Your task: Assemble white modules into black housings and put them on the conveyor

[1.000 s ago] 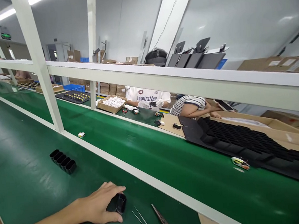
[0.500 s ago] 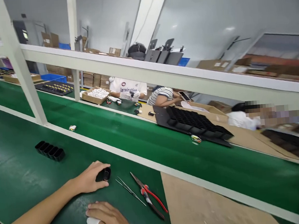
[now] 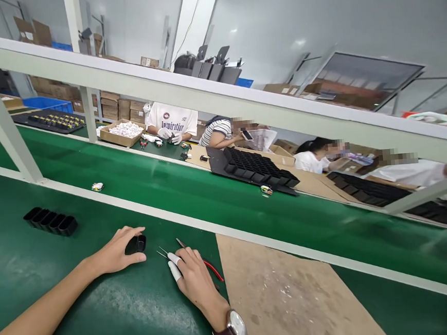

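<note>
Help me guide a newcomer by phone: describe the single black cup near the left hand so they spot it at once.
Find the green worktop on the camera's side of the long pale rail. There, the left hand curves around a dark, open-topped cup. It sits alone between thumb and fingers, whereas the similar cups farther left stand in a row.

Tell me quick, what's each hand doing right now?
Left hand: curved around a small black cup; grip can't be told.
Right hand: over tweezers and pliers; closed or not, can't be told.

Right hand (image 3: 195, 279) now over the tweezers (image 3: 162, 253) and red-handled pliers (image 3: 214, 270).
</note>
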A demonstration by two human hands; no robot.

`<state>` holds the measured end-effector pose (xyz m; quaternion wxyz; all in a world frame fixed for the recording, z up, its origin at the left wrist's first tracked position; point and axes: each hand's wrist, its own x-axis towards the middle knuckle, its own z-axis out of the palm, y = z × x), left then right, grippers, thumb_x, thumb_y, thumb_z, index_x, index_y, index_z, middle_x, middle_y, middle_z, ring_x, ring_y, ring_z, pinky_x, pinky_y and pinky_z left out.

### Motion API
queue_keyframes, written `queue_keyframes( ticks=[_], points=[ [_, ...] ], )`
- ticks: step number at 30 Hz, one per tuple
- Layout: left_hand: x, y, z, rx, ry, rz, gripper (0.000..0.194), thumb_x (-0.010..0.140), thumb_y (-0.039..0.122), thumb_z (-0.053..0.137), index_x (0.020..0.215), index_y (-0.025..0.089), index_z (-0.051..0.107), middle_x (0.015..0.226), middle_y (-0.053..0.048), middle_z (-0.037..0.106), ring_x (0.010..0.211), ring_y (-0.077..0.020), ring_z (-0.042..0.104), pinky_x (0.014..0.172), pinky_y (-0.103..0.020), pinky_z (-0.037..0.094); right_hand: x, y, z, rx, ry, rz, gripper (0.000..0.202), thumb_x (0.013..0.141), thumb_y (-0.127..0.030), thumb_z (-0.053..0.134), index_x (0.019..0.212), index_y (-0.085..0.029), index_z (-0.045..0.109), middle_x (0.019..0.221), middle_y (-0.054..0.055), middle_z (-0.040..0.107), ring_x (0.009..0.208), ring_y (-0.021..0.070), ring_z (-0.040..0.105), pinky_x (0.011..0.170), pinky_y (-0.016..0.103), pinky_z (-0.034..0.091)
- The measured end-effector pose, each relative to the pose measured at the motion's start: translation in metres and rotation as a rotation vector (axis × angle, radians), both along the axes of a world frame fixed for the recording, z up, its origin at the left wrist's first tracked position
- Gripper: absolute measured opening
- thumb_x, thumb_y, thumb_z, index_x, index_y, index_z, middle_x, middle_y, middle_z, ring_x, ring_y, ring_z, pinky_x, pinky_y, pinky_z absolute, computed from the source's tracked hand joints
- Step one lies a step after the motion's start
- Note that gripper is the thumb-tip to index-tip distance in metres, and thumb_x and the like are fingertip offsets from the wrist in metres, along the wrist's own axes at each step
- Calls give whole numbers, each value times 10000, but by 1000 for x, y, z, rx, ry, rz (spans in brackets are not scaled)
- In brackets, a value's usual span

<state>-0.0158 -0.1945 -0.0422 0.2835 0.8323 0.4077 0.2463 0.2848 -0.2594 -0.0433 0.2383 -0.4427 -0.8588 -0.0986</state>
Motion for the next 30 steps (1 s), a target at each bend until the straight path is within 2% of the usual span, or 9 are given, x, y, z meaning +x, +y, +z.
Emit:
queue_keyframes(
  ticks=[3,6,9,11,14,18,21,26,30],
  points=[
    [2,0,2,63,-27,-4,595,1030,492,639,1564,274,493,1355,-140,643,1233,-310,609,1035,-469,540,1,-5,-4,-1,8,-4,238,1022,-73,501,1139,-152,693,963,85,650,883,227,573,808,395,506],
    [9,-3,9,269,-75,38,426,1065,357,606,1478,261,567,1356,-126,667,1279,-296,590,1079,-473,514,4,-12,-1,-10,23,0,270,1011,-39,473,1122,-157,689,971,89,650,887,233,581,855,432,524],
    [20,-10,18,545,-96,45,380,1039,226,646,1415,256,602,1355,-119,687,1303,-303,585,1107,-497,479,4,-18,6,-31,112,60,317,1014,-30,466,1226,-164,660,1036,105,658,928,236,608,870,423,552],
    [27,-17,22,618,-87,8,388,1020,168,661,1395,255,616,1342,-115,700,1306,-303,595,1097,-490,487,1,-22,12,-45,193,108,362,1025,-48,488,1336,-179,617,1073,113,664,946,234,626,830,387,567],
    [36,-24,23,596,-94,-58,350,1016,154,672,1350,255,642,1330,-108,711,1319,-301,594,1087,-485,503,-3,-26,18,-51,268,149,421,1042,-80,510,1444,-197,555,1074,112,670,929,225,653,785,354,577],
    [42,-27,20,539,-156,-97,254,1027,159,670,1261,256,676,1300,-95,719,1315,-295,580,1072,-492,503,-4,-28,20,-73,294,199,435,1054,-89,497,1479,-179,525,1095,130,666,932,218,676,780,331,595],
    [44,-26,20,493,-206,-86,178,1037,145,651,1167,254,703,1264,-83,727,1299,-290,569,1061,-492,490,-3,-29,19,-72,282,217,437,1044,-78,520,1470,-175,533,1086,130,666,910,219,672,777,338,599],
    [40,-25,29,337,-231,-49,117,1064,207,606,1046,233,718,1273,-94,717,1284,-293,558,1061,-495,482,-3,-31,22,-65,280,212,454,1040,-68,529,1477,-189,529,1090,119,675,940,217,677,819,342,604],
    [33,-21,34,343,-282,17,112,1057,191,591,1016,213,693,1280,-109,712,1260,-287,569,1059,-496,488,-3,-31,23,-35,287,221,493,1023,-37,533,1494,-182,513,1072,117,674,922,218,662,818,355,602]
  ],
)
